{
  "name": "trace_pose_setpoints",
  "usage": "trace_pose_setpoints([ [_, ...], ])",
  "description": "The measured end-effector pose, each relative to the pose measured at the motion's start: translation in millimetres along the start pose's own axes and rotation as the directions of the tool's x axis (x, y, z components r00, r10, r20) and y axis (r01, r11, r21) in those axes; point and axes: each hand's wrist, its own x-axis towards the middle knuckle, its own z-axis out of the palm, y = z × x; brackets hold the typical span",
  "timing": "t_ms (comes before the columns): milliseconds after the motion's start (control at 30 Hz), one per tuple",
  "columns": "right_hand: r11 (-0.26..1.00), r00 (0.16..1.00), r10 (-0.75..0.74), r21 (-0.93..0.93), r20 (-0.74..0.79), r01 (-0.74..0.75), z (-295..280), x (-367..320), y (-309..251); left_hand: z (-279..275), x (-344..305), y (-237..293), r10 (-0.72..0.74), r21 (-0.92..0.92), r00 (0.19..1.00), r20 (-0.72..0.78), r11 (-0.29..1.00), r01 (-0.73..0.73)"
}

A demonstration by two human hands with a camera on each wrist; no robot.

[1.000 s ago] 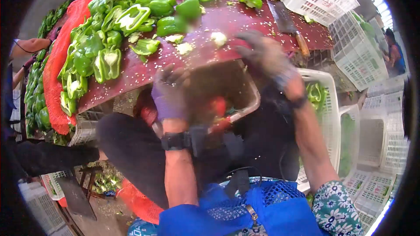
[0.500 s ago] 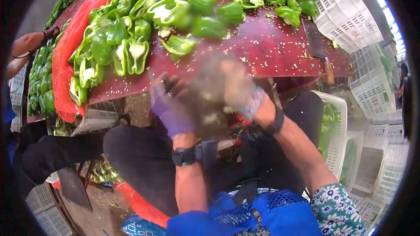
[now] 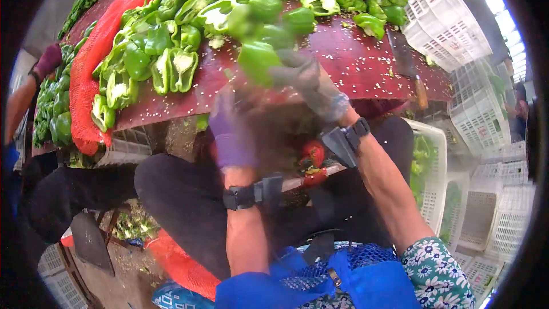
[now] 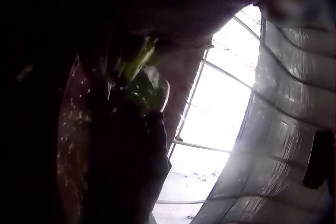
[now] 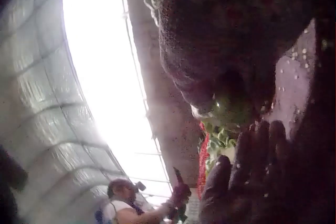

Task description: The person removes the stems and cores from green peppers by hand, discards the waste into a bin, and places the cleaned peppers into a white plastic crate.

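Note:
My right hand (image 3: 311, 83), in a grey glove, holds a green bell pepper (image 3: 257, 63) with its fingers at the pepper's right side, over the table's front edge. Left of it and lower is my left hand (image 3: 231, 131) in a purple glove, blurred in the head view. The right wrist view has the pepper (image 5: 231, 106) under the dark glove, with the left hand's straight fingers (image 5: 239, 166) just below it. Dim in the left wrist view, a green pepper (image 4: 147, 87) shows among dark shapes.
Halved and whole peppers (image 3: 183, 71) pile along the red table (image 3: 349, 51), strewn with seeds. A wooden-handled cleaver (image 3: 405, 57) lies at the right. White crates (image 3: 446, 17) stack beyond it, and a white basket (image 3: 437, 177) holds peppers. A red mesh sack (image 3: 97, 80) edges the left.
My right hand has risen from low in front of the lap to the table edge, with a pepper at its fingers. The cut pepper piece near there no longer shows. The left hand stays nearby.

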Motion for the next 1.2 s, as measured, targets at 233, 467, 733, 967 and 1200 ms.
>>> trace_pose_setpoints([
  [233, 0.747, 0.975, 0.22, 0.639, 0.022, -0.183, -17.9, -56.7, -15.3, 23.2, -13.1, 47.3, 0.305, -0.019, 0.921, 0.243, 0.95, -0.31],
  [467, 0.817, 0.956, 0.279, 0.546, -0.088, -0.188, -50.6, -108.9, -54.7, 44.5, -40.9, 69.9, 0.195, -0.271, 0.907, 0.373, 0.958, -0.094],
  [733, 0.024, 0.701, 0.256, -0.72, -0.666, -0.693, -172.2, -239.8, -103.5, 26.6, -20.5, 25.7, -0.02, -0.178, 0.973, 0.232, 0.982, 0.062],
  [967, 0.404, 0.938, -0.325, -0.915, -0.123, 0.02, -126.5, -67.8, -21.4, 31.6, -8.5, -3.8, -0.32, -0.383, 0.924, 0.21, 0.842, 0.379],
  [1200, 0.388, 0.974, -0.227, -0.918, -0.015, 0.076, -89.7, 104.3, 83.9, 31.8, -5.7, -27.8, -0.112, -0.165, 0.984, 0.139, 0.977, 0.135],
])
